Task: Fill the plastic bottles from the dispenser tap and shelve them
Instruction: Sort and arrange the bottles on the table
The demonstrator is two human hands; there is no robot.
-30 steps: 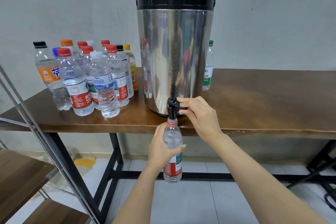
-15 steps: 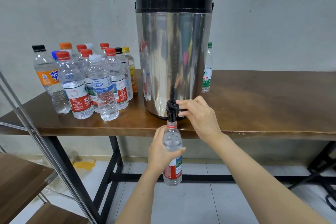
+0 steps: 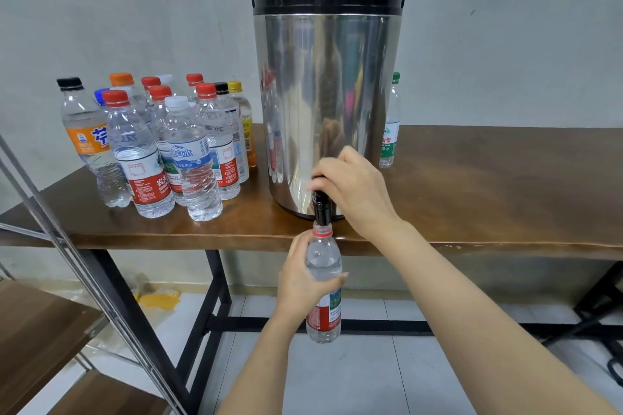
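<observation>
Gripping a clear plastic bottle (image 3: pixel 323 258) round its shoulder, the left hand (image 3: pixel 301 274) is holding it upright just below the near edge of the wooden surface (image 3: pixel 488 185). The bottle's open, red-ringed mouth is sitting right under the black tap (image 3: pixel 323 209) of the steel dispenser (image 3: pixel 323 94). Its label is showing red, white and a patch of green, with print too small to read. The right hand (image 3: pixel 354 189) is curling its fingers over the tap's top; the fingertips are blurring.

A cluster of capped bottles (image 3: pixel 161 152) is standing on the surface to the left of the dispenser. The white-capped one (image 3: pixel 192 162) is showing a blue label with "白水", the near red-capped one (image 3: pixel 140 158) a red band with "农", and the black-capped one (image 3: pixel 86 135) an orange label. A green-capped bottle (image 3: pixel 390 125) is peeking out behind the dispenser's right side, its label reading "泉" and "净水". A wooden shelf (image 3: pixel 37 330) is showing at the near left.
</observation>
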